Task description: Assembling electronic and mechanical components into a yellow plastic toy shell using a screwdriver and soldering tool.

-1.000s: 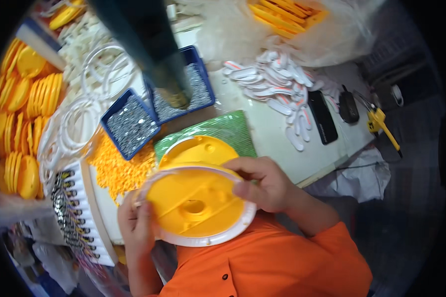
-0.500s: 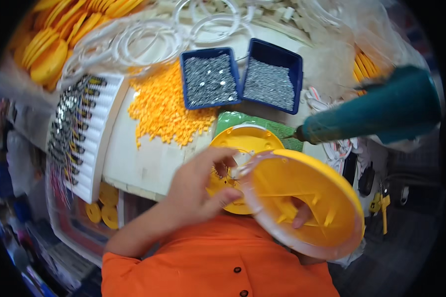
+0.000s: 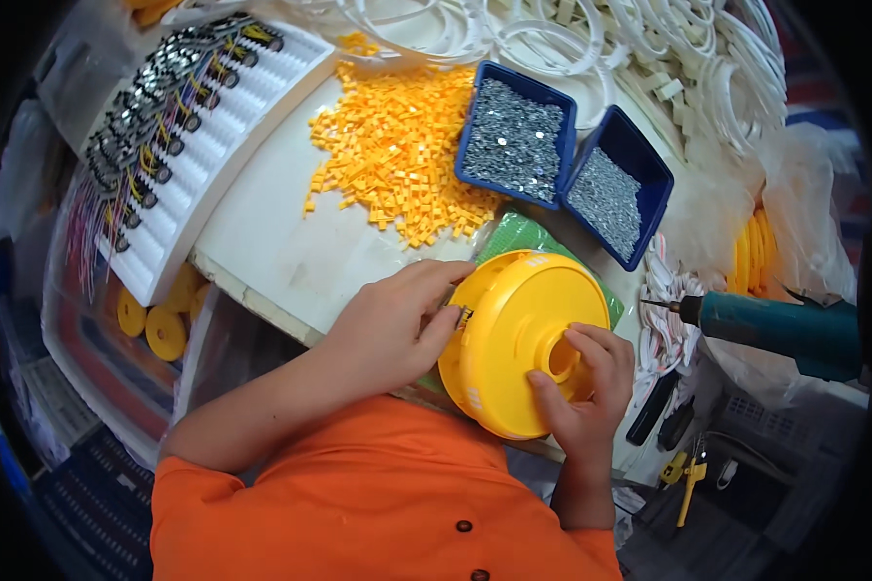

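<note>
A round yellow plastic cover [image 3: 513, 339] with a raised central hole sits tilted over a yellow base [image 3: 452, 356], which shows mostly along its left side. My right hand [image 3: 596, 392] grips the cover by the collar round that hole, thumb on the near side and fingers curled over the far side. At the left rim, my left hand [image 3: 392, 324] pinches a small dark metallic part [image 3: 464, 317] between thumb and forefinger, in the gap between cover and base. A green pad [image 3: 528, 232] lies beneath the housing. The inside of the housing is hidden.
Small yellow pieces [image 3: 407, 145] lie heaped beyond my hands. Two blue trays hold screws [image 3: 513, 136] and thin metal pins or screws [image 3: 606, 203]. A teal power screwdriver [image 3: 775, 329] hangs at right. A white foam rack [image 3: 233, 126] with wired parts stands left.
The cover has turned from showing its hollow inside to lying over the base, outer face up. My right hand moved onto its collar; my left closed at the rim. The view shifted.
</note>
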A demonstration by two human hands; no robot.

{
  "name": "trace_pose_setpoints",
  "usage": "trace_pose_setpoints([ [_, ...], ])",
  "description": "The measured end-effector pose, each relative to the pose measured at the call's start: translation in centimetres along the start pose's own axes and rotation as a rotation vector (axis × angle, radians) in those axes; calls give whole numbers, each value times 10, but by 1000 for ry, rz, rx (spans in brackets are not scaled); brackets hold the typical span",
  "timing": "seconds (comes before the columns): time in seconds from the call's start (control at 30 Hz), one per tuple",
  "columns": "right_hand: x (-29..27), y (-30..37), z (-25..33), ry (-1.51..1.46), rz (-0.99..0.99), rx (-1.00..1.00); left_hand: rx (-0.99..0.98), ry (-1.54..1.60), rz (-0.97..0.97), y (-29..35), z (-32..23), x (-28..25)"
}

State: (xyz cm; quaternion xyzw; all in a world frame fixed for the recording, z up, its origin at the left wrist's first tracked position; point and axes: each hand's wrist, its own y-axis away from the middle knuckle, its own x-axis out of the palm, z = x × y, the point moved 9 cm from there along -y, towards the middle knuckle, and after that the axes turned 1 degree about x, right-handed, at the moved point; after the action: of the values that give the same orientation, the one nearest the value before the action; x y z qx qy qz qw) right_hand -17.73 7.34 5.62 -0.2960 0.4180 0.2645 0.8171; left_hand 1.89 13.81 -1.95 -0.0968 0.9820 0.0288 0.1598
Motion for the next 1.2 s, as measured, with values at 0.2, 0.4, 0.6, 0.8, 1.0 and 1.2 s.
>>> trace_pose_setpoints([
  [0.2,10,-9,10,23,91,-28,-100,122,114,-5,9,0],
  [0.4,14,-15,20,163,146,-103,42,74,60,-4,3,-2],
  [0.6,23,3,3,113,38,-72,20,2,83,-9,-4,1],
  [0.8,14,31,11,100,-94,-297,-117,214,85,2,-12,37],
  [1.0,-16,51,-23,-15,-428,-70,-29,524,65,25,-9,48],
  [1.2,-11,47,-64,-715,-212,528,207,322,142,24,-31,38],
])
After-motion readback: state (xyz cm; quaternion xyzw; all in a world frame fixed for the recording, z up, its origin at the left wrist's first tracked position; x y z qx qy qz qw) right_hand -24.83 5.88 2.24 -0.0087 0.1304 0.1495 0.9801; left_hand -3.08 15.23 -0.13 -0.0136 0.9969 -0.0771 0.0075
